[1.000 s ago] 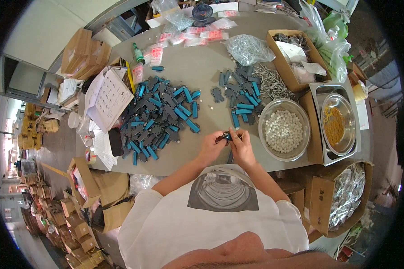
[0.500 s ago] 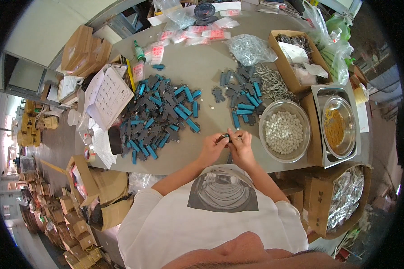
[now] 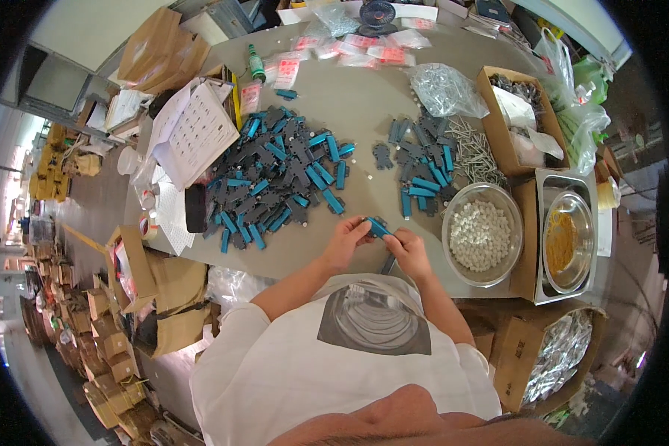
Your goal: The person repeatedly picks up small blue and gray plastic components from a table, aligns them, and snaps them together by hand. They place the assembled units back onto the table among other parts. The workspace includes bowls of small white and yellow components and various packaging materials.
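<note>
Close to the near table edge, a blue-and-dark-grey plastic part (image 3: 377, 227) is held between my two hands, its blue face upward. My left hand (image 3: 345, 244) pinches its left end between thumb and fingers. At the other end, the fingers of my right hand (image 3: 410, 251) close on it. A large heap of similar blue and grey parts (image 3: 275, 167) lies to the left, and a smaller pile (image 3: 426, 160) lies beyond my right hand. Nearest my right hand stands a clear round bowl of small white pieces (image 3: 482, 234).
Metal screws or pins (image 3: 477, 152) lie by the smaller pile. A cardboard box (image 3: 524, 115) and a metal tray holding a bowl of yellow rings (image 3: 565, 241) line the right side. Papers (image 3: 197, 137), a phone (image 3: 195, 208) and a green bottle (image 3: 256, 63) are left; plastic bags (image 3: 446, 89) lie farther back.
The held part has turned so its blue face shows more, and my hands have moved slightly apart along it. The whole view has shifted and tilted a little.
</note>
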The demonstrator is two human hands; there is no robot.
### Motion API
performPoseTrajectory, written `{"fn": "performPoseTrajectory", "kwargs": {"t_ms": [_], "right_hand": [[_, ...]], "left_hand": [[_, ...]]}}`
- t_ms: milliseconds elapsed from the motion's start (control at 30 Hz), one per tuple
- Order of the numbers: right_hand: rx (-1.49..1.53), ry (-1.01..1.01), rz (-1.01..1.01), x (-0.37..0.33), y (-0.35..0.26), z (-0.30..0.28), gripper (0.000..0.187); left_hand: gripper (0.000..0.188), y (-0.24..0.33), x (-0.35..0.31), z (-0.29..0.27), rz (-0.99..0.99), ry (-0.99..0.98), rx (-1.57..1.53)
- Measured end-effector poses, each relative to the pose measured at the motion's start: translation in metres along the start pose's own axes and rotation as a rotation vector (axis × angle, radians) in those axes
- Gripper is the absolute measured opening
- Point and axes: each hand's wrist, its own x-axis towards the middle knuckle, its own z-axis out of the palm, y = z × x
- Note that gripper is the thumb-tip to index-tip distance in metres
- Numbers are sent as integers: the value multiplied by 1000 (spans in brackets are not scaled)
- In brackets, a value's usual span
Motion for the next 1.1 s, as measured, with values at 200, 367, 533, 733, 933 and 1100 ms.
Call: {"fn": "performPoseTrajectory", "kwargs": {"t_ms": [200,367,533,733,933,1100], "right_hand": [[-229,-110,-3,75,32,22,27],[-655,140,-145,149,60,47,33],[-705,65,-152,183,32,70,27],[-860,-33,-121,215,42,84,27],[-700,-1,-71,178,52,67,17],[-586,264,-16,83,10,-27,19]], "left_hand": [[19,33,17,-51,328,286,420],[21,85,45,-127,498,661,186],[37,47,27,-161,455,749,715],[32,-6,-22,-123,354,530,1331],[24,-10,-17,-121,373,584,1220],[27,-15,-4,-100,428,356,1341]]}}
